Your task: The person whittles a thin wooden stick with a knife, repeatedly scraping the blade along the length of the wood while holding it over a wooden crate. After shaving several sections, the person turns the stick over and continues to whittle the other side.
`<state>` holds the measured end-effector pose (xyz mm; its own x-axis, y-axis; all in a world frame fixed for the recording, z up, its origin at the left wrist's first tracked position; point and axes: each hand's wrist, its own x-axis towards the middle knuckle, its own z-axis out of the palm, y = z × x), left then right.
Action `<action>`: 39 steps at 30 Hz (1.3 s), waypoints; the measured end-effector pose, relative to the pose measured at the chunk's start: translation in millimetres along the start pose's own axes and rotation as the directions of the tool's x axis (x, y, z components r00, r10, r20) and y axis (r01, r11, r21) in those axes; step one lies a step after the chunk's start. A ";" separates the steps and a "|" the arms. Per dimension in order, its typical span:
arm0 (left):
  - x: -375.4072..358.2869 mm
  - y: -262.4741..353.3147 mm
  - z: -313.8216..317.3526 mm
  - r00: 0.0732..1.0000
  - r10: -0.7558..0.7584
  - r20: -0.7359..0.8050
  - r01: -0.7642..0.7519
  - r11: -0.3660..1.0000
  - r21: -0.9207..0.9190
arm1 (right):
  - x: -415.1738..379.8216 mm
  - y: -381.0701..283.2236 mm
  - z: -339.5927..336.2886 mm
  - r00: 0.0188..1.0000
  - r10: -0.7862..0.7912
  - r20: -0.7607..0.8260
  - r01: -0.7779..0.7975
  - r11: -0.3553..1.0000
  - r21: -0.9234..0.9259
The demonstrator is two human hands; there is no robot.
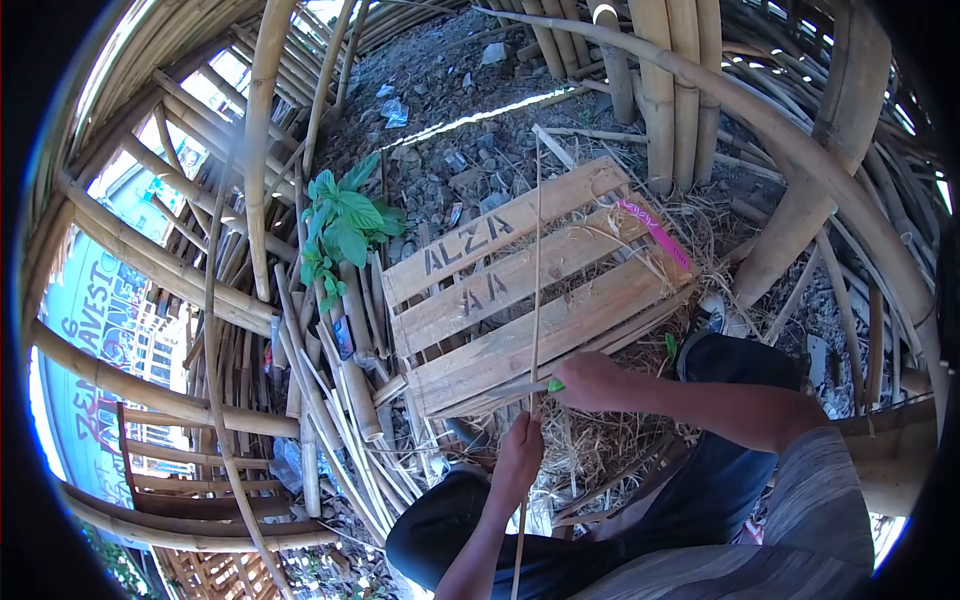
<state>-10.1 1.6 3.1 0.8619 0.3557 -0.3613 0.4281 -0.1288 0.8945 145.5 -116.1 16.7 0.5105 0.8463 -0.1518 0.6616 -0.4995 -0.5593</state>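
Observation:
My left hand [517,455] is closed around a long thin bamboo strip [537,280], which runs upright through the view from near my lap to beyond the wooden slats. Just above it, my right hand [592,381] grips a knife [516,390] with a green handle. The blade points left and crosses the strip close over my left fist. Behind the strip lies a wooden crate [480,310] of flat slats, stencilled "ALZA" and "AA", its near edge beside the knife.
Bamboo poles [255,150] frame the left side, and thick upright poles [685,110] stand at the back right. Cut bamboo sticks [330,415] lie left of the crate near a green leafy plant [345,220]. Shavings [600,450] cover the ground between my knees.

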 end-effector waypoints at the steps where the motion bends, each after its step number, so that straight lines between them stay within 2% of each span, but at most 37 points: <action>1: -0.2 1.1 -0.1 1.000 -0.002 0.001 0.002 1.000 0.002 | 0.0 -3.5 10.4 0.997 -0.055 -0.048 0.053 0.998 -0.041; 2: -0.5 3.4 0.1 1.000 0.009 -0.007 -0.008 0.998 0.058 | 1.4 -4.0 17.6 0.989 -0.110 -0.094 0.102 0.991 -0.084; 3: -1.5 5.7 0.5 1.000 0.021 -0.013 -0.020 0.993 0.112 | 1.9 -6.9 13.3 0.998 -0.053 -0.024 0.051 0.996 -0.067; 4: -3.3 8.1 1.8 1.000 0.022 -0.010 -0.021 0.993 0.115 | 4.6 -3.2 11.4 0.998 -0.050 -0.027 0.049 0.997 -0.066; 6: -8.0 12.7 6.4 1.000 0.011 -0.011 -0.009 0.975 0.222 | 15.3 10.0 8.9 0.993 -0.016 -0.114 -0.004 0.984 -0.177; 8: -11.7 12.6 12.9 1.000 0.028 -0.003 -0.027 0.971 0.238 | 34.4 32.5 -7.8 0.968 0.209 -0.137 -0.223 0.970 -0.100; 10: -12.4 10.3 14.8 0.999 0.048 0.004 -0.047 0.967 0.250 | 38.4 53.7 -26.2 0.946 0.228 -0.233 -0.263 0.955 -0.136; 12: -10.8 8.3 13.9 0.997 -0.056 0.058 0.054 0.998 0.022 | 36.4 62.4 -28.1 0.941 0.221 -0.255 -0.250 0.964 -0.088; 13: -10.3 10.0 12.4 0.997 -0.054 0.057 0.053 0.998 0.019 | 37.1 63.7 -28.8 0.938 0.213 -0.273 -0.232 0.972 -0.041; 14: -10.1 13.6 10.2 0.990 -0.115 0.086 0.122 0.989 -0.078 | 36.1 62.0 -25.6 0.939 0.209 -0.272 -0.229 0.972 -0.045; 15: -10.0 16.7 8.7 0.978 -0.173 0.119 0.192 0.966 -0.172 | 30.9 53.2 -22.2 0.975 0.156 -0.159 -0.171 0.982 -0.082; 16: -9.8 17.9 8.2 0.978 -0.173 0.114 0.191 0.966 -0.176 | 27.3 46.5 -16.7 0.994 0.104 -0.041 -0.108 0.988 -0.111; 18: -10.3 19.4 6.4 0.992 -0.107 0.061 0.109 0.994 -0.023 | 22.3 40.3 -2.0 0.998 0.047 -0.030 -0.050 0.991 -0.124; 19: -11.2 20.3 6.3 0.992 -0.111 0.056 0.113 0.993 -0.022 | 21.1 39.7 2.9 1.000 -0.002 -0.020 -0.001 0.991 -0.133; 20: -13.6 20.8 7.8 1.000 0.014 0.005 -0.014 0.992 0.122 | 25.6 47.0 -0.3 1.000 -0.003 -0.015 0.001 0.992 -0.127; 21: -17.4 20.8 9.8 0.989 0.143 -0.022 -0.132 0.955 0.266 | 32.7 57.5 -13.3 0.997 0.069 -0.039 -0.074 0.986 -0.150; 22: -19.1 21.8 11.2 0.989 0.144 -0.018 -0.134 0.955 0.264 | 38.6 65.8 -24.6 0.987 0.142 -0.072 -0.152 0.972 -0.177; 23: -20.1 23.0 12.3 0.990 0.141 -0.020 -0.130 0.949 0.289 | 41.7 69.8 -29.9 0.986 0.146 -0.078 -0.158 0.971 -0.180; 25: -19.8 22.2 13.4 0.989 0.145 -0.015 -0.133 0.941 0.311 | 44.4 73.5 -38.7 0.945 0.232 -0.231 -0.258 0.962 -0.090; 26: -19.2 19.7 11.3 0.995 0.095 0.012 -0.095 0.955 0.282 | 42.9 70.0 -35.5 0.943 0.234 -0.236 -0.261 0.961 -0.091; 28: -17.4 19.8 9.7 0.998 0.048 0.035 -0.055 0.965 0.255 | 34.5 47.4 -21.5 0.986 0.132 -0.101 -0.138 0.989 -0.055; 29: -17.7 20.9 10.0 0.994 0.106 0.019 -0.107 0.947 0.304 | 26.8 36.3 -13.8 0.987 0.127 -0.100 -0.133 0.990 -0.054; 30: -18.1 21.5 10.1 0.987 0.163 0.005 -0.154 0.923 0.353 | 17.8 23.7 -7.2 0.997 0.054 -0.059 -0.061 0.992 -0.113; 31: -19.2 20.9 10.7 0.988 0.157 -0.004 -0.145 0.924 0.355 | 14.3 16.9 -2.6 1.000 -0.017 -0.011 0.015 0.986 -0.166; 33: -24.0 18.3 13.9 0.963 0.271 -0.001 -0.238 0.848 0.473 | 23.6 29.4 -1.3 0.999 -0.020 -0.035 0.012 0.977 -0.212; 34: -25.5 19.0 13.9 0.965 0.263 0.003 -0.234 0.851 0.470 | 30.1 40.6 -3.0 0.998 -0.015 -0.067 -0.003 0.964 -0.267; 35: -25.0 22.1 12.2 0.961 0.276 0.012 -0.249 0.847 0.469 | 40.7 52.8 -6.2 0.986 0.144 -0.085 -0.157 0.974 -0.166; 36: -24.7 25.8 12.2 0.956 0.293 0.019 -0.268 0.842 0.468 | 47.8 65.1 -15.1 0.985 0.151 -0.088 -0.164 0.972 -0.169; 38: -27.5 32.6 13.1 0.955 0.294 0.021 -0.267 0.832 0.485 | 55.9 80.5 -32.0 0.928 0.268 -0.258 -0.316 0.935 -0.164; 39: -27.7 33.2 13.0 0.948 0.317 0.021 -0.283 0.812 0.510 | 53.5 77.2 -34.6 0.924 0.271 -0.271 -0.320 0.934 -0.160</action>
<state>-16.2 -24.5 39.4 0.9587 0.2770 -0.0641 0.2422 -0.6778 0.6942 242.9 -115.8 -6.4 0.7993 0.5967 -0.0711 0.5421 -0.7670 -0.3434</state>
